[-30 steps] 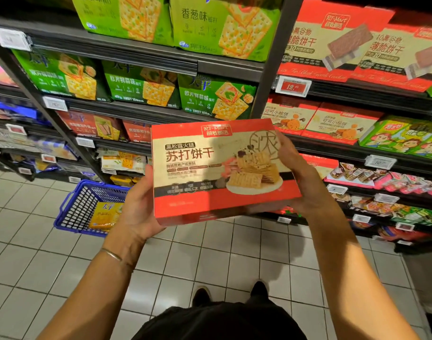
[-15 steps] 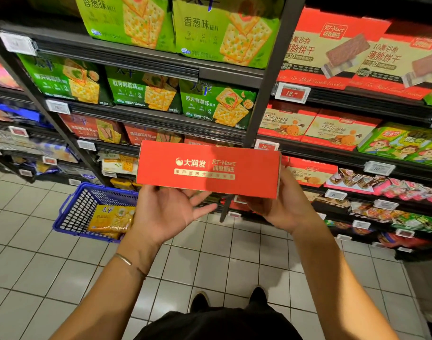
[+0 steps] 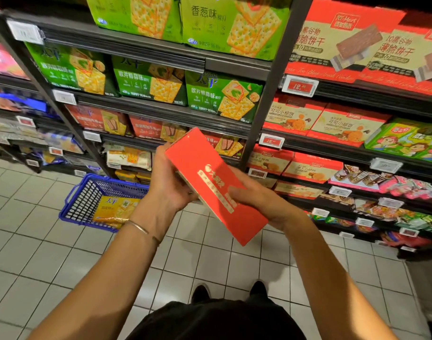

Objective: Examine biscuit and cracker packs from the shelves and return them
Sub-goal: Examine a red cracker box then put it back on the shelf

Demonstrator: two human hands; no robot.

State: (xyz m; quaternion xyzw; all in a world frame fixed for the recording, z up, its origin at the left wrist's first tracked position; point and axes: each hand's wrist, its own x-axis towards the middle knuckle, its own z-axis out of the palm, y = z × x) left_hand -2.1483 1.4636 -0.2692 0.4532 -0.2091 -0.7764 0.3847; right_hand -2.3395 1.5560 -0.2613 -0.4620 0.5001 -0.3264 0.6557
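left hand (image 3: 169, 185): wrapped round the upper-left long edge of the red cracker box (image 3: 216, 185); palm on the pale face that points down-left, fingers hidden behind it; prob. the steadying hand while the box is turned
right hand (image 3: 261, 204): under the lower-right part of the box, fingers curled up over the red panel near the gold print; takes the wt from below so the narrow side faces the eyes
grip state: both hands closed on the same box, neither free; how hard, can't tell
box pose: tilted diagonal, top end up-left twd the shelves, bottom end down-right; red side panel w/ logo faces cam; held mid-air at chest ht, well clear of the shelves, touching nothing but the hands
why held so: looks like the examine step, side panel being read; print blurred, not legible
shelf (image 3: 234, 67): dark metal racks ahead; green cracker packs (image 3: 224, 94) on upper rows left of the post; red boxes (image 3: 293, 114) to the right, same colour family as the one in hand; likely its home, exact slot can't tell
price tags (image 3: 299, 85): clipped on shelf fronts
basket (image 3: 87, 200): blue, on the tiled floor (image 3: 50, 253) lower left; one yellow pack (image 3: 116, 208) inside; well apart from the hands
stage: judged mid-inspection; return to shelf not yet done
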